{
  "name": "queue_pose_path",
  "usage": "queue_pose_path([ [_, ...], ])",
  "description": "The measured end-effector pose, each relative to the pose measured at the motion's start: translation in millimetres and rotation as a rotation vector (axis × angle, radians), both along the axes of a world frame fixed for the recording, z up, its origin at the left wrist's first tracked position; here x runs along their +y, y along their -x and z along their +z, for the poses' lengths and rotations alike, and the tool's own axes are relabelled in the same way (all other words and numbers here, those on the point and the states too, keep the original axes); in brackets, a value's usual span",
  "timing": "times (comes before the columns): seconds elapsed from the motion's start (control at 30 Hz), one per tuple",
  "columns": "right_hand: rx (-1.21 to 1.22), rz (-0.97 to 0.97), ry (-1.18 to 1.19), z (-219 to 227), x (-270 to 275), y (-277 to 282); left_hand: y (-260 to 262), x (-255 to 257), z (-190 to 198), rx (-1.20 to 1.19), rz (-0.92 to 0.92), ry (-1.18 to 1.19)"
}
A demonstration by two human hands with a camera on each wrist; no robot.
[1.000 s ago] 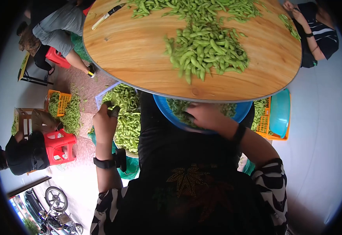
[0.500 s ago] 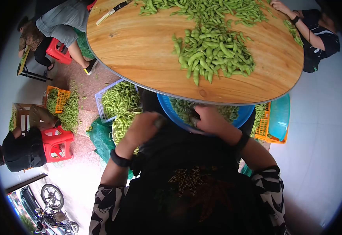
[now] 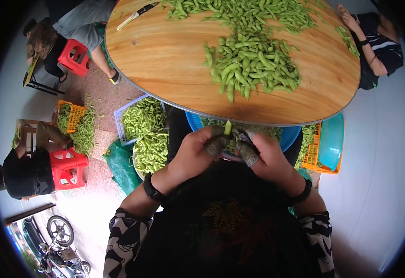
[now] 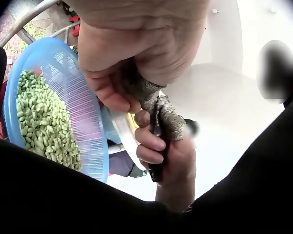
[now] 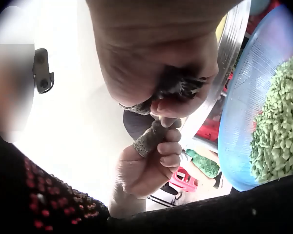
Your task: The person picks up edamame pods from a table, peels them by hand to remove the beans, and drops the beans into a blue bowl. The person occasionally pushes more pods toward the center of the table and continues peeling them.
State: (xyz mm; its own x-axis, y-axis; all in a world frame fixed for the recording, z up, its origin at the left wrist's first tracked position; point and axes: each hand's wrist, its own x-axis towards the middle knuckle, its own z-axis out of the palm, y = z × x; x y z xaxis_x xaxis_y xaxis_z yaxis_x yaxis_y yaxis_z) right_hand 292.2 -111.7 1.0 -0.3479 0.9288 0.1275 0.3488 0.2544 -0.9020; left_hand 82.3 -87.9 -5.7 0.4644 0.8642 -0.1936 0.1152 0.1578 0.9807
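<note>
My left hand (image 3: 191,155) pinches a green edamame pod (image 3: 228,127) between thumb and fingers, its tip pointing up. Close beside it, my right hand (image 3: 267,157) curls its fingers round a slim black object (image 4: 156,170), whose kind cannot be told. Both thumbs wear worn grey-black covers. The hands meet above a blue plastic basket (image 3: 193,121), partly hidden under the table edge. Shelled green beans (image 4: 46,126) lie in this basket in the left wrist view.
A wooden table (image 3: 165,69) with a pile of pods (image 3: 253,65) and a knife (image 3: 137,16) stands ahead. Pods fill a lilac crate (image 3: 119,123) and a container beside my left leg. An orange crate (image 3: 310,155) is at right. Other people sit around.
My left hand has come from the pods at the left across to my right hand, bringing a pod. The right hand has lifted slightly out of the basket towards it.
</note>
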Motion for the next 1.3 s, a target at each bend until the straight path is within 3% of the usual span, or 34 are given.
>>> queue_pose_path([
  [0.13,0.058,0.045,0.142,1,-4,-2,-5,-1,8,0.082,-0.033,-0.101],
  [0.17,0.057,0.05,0.177,0,-4,-3,-8,0,0,0.088,-0.023,-0.262],
  [0.2,0.06,0.067,0.178,4,-4,-3,-9,2,-6,0.095,-0.007,-0.26],
  [0.27,0.092,-0.021,0.438,13,-5,-4,-11,4,-13,0.185,-0.031,-0.698],
  [0.43,0.128,-0.134,0.408,1,-11,-3,-25,-4,-7,0.473,-0.055,-0.868],
  [0.47,0.272,-0.128,0.584,-2,-11,-9,-25,1,-8,0.476,-0.052,-0.867],
  [0.5,0.416,-0.124,0.76,-2,-10,-13,-24,8,-6,0.228,-0.086,-0.758],
  [0.53,0.415,-0.125,0.76,1,-9,-17,-25,15,-4,-0.02,-0.12,-0.643],
  [0.57,0.7,-0.018,0.888,7,-8,-22,-17,19,0,-0.178,-0.288,0.097],
  [0.6,0.99,0.089,1.0,11,-9,-26,-17,22,-1,-0.358,-0.31,0.305],
  [0.63,1.067,0.123,1.13,12,-10,-30,-17,22,-2,-0.528,-0.338,0.451],
  [0.67,1.078,0.095,1.109,11,-8,-34,-18,24,-2,-0.693,-0.372,0.603],
  [0.7,1.057,0.08,1.13,10,-6,-35,-22,25,2,-0.689,-0.408,0.61],
  [0.77,0.943,-0.051,1.15,11,-8,-34,-30,25,12,-0.099,-0.269,0.106],
  [0.8,0.959,-0.072,1.133,15,-9,-29,-30,26,9,-0.097,-0.298,0.104],
  [0.87,0.616,-0.145,0.943,23,-10,-23,-31,26,0,0.342,-0.158,-0.948],
  [0.9,0.632,-0.118,0.924,23,-10,-25,-33,23,7,0.462,-0.149,-0.956],
  [1.03,0.619,-0.129,0.847,26,-9,-28,-43,21,10,0.494,-0.094,-1.143],
  [1.1,0.67,-0.102,0.878,20,-12,-32,-41,21,9,0.169,-0.141,-0.541],
  [1.13,0.672,-0.108,0.877,19,-13,-34,-42,22,12,0.167,-0.147,-0.541],
  [1.2,0.753,-0.1,0.908,15,-15,-39,-44,24,19,-0.139,-0.093,0.312],
  [1.23,0.755,-0.104,0.907,5,-15,-38,-43,24,17,-0.139,-0.097,0.314],
  [1.3,0.357,-0.289,0.281,-11,-10,-34,-41,25,10,0.049,-0.2,0.006],
])
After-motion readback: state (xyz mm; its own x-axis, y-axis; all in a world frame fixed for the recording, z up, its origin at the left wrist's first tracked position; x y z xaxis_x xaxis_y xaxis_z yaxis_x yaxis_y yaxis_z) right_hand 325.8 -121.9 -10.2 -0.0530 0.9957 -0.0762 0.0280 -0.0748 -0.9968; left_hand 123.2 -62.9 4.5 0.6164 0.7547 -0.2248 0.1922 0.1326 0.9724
